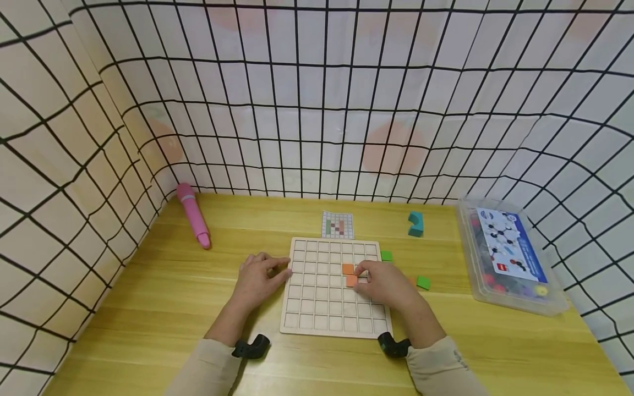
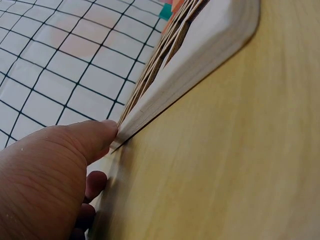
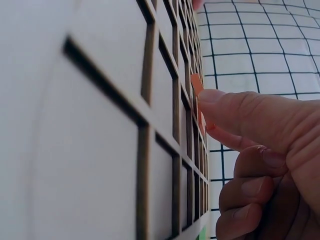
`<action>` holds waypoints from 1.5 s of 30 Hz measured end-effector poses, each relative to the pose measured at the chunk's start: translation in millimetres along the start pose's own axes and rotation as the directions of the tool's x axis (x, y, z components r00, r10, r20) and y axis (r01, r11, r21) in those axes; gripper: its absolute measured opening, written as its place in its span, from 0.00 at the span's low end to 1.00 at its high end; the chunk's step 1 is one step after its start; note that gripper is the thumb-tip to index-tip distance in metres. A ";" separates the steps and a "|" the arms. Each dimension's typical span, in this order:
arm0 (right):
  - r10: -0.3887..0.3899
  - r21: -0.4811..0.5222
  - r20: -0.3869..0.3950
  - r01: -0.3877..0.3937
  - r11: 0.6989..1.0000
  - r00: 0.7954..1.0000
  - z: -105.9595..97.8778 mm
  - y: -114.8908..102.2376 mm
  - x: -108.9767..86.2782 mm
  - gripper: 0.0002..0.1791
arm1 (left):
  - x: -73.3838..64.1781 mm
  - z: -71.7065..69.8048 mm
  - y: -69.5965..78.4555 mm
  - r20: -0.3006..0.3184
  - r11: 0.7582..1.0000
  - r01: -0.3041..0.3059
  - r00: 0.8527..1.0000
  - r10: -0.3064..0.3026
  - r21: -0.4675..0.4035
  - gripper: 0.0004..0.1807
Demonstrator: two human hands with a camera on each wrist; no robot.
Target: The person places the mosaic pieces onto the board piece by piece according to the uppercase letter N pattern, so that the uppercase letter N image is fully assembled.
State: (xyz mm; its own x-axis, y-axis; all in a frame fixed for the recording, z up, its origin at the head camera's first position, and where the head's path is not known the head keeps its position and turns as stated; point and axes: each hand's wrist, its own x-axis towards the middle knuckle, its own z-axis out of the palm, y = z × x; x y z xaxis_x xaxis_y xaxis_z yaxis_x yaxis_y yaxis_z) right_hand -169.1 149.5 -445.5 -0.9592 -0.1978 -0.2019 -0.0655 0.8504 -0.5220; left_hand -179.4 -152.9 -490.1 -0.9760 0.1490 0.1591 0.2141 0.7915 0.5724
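Observation:
A wooden grid board [image 1: 334, 333] lies flat on the table. My left hand [image 1: 257, 281] is at the board's left edge, thumb and forefinger touching its side; in the left wrist view the thumb [image 2: 95, 137] meets the rim. Over the right half of the grid, my right hand [image 1: 388, 283] pinches an orange square tile [image 1: 351, 281] between thumb and forefinger. The tile [image 3: 197, 84] appears slightly tilted in the right wrist view. Just beyond it, a second orange tile [image 1: 348, 269] sits in the grid.
A small printed pattern card [image 1: 338, 225] lies behind the board. To the right are two green tiles, one [image 1: 386, 256] by the board's edge and another [image 1: 423, 282] past my hand. A teal block [image 1: 416, 224], a clear plastic box [image 1: 515, 308] and a pink marker-like stick [image 1: 193, 215] lie farther out.

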 end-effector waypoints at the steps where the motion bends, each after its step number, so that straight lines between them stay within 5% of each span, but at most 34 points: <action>1: -0.006 -0.003 -0.001 0.006 1.000 1.000 0.3 -0.1 0.4 0.09 | 0.3 0.1 0.0 -0.001 1.000 -0.001 1.000 0.001 0.000 0.19; 19: -0.059 0.006 -0.001 0.059 0.998 0.998 4.9 -4.0 -2.4 0.10 | -2.0 -1.0 -2.0 -0.007 1.000 -0.010 1.000 0.010 0.003 0.18; 28: -0.013 0.008 0.003 0.013 1.000 1.000 2.5 -4.2 0.3 0.11 | -0.3 0.1 -1.3 -0.009 1.000 -0.008 1.000 0.008 0.004 0.18; 45: 0.066 0.146 -0.040 -0.060 0.988 0.997 -43.2 15.2 -13.0 0.18 | 0.9 3.2 -2.8 -0.018 1.000 -0.014 1.000 0.014 0.002 0.18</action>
State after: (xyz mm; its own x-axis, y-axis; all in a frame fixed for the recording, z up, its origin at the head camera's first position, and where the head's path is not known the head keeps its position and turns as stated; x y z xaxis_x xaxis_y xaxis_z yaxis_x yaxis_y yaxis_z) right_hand -169.6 186.0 -415.0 -0.9716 -0.1217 -0.2030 0.0326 0.7807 -0.6241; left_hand -181.1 -153.1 -494.2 -0.9719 0.1492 0.1819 0.2278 0.7905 0.5686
